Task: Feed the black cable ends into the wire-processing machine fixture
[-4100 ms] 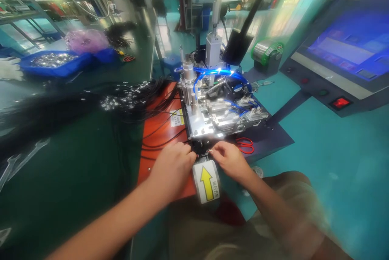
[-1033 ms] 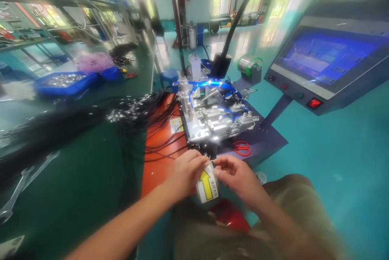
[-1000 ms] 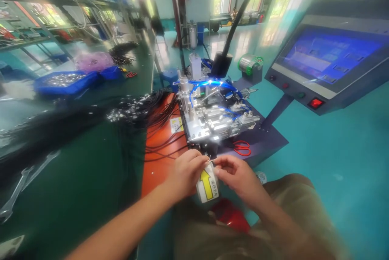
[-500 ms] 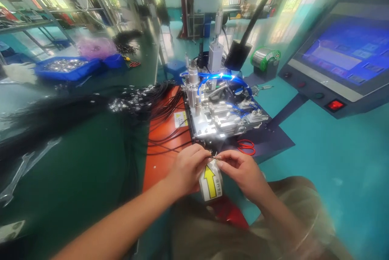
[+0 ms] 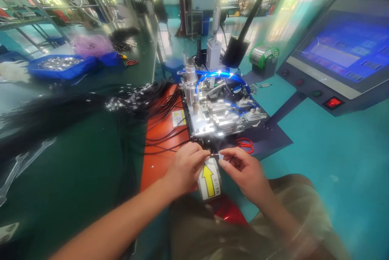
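Observation:
My left hand (image 5: 187, 167) is closed, pinching the end of a thin black cable (image 5: 209, 153); fine wires stick out from it to the right. My right hand (image 5: 244, 169) is curled close by, thumb and forefinger near the wire tips. A small pale bit shows at those fingertips, too blurred to name. Both hands are in front of the metal fixture machine (image 5: 225, 118), above a white label (image 5: 209, 180) with a yellow arrow. Red-handled scissors (image 5: 245, 144) lie just beyond my right hand.
Black cables (image 5: 165, 140) run across the orange surface (image 5: 158, 171) to a large bundle at left. Wrenches (image 5: 18, 173), a blue tray of metal parts (image 5: 62, 67), a solder wire spool (image 5: 263, 57) and a control screen (image 5: 343, 55) stand around.
My right fingertips have moved slightly right, away from the left ones, leaving a gap with wires showing. My left hand keeps its pinch. The whole view has shifted slightly.

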The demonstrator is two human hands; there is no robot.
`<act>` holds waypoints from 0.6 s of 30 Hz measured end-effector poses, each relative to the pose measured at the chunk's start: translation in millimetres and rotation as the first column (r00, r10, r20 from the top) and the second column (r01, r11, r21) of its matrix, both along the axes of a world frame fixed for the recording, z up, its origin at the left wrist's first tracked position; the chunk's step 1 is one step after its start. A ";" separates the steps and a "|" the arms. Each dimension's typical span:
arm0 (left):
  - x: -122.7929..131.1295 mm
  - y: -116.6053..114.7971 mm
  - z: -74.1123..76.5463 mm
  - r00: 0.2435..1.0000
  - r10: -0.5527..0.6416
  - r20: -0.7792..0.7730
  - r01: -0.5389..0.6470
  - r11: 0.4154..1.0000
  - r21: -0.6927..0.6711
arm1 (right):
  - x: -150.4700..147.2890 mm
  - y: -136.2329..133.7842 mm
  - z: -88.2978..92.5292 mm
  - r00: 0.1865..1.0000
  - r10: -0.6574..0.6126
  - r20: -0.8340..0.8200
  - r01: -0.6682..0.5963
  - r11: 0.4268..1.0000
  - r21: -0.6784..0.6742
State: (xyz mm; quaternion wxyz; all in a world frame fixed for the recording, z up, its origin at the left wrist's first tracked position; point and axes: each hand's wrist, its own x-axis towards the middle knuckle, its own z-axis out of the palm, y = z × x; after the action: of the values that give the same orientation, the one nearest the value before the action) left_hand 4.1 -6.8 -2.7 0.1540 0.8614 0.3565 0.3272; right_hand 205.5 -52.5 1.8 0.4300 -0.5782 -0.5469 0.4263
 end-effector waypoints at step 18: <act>-0.1 -0.7 0.2 0.998 -0.001 -0.067 0.002 1.000 0.014 | -2.5 -0.9 -2.7 0.994 0.045 0.101 -0.055 0.994 0.095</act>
State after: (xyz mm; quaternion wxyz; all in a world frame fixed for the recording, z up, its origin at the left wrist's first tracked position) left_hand 4.0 -7.5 -2.4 0.1360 0.8732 0.3586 0.3009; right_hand 203.0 -53.4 -0.9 0.4194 -0.5631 -0.6018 0.3807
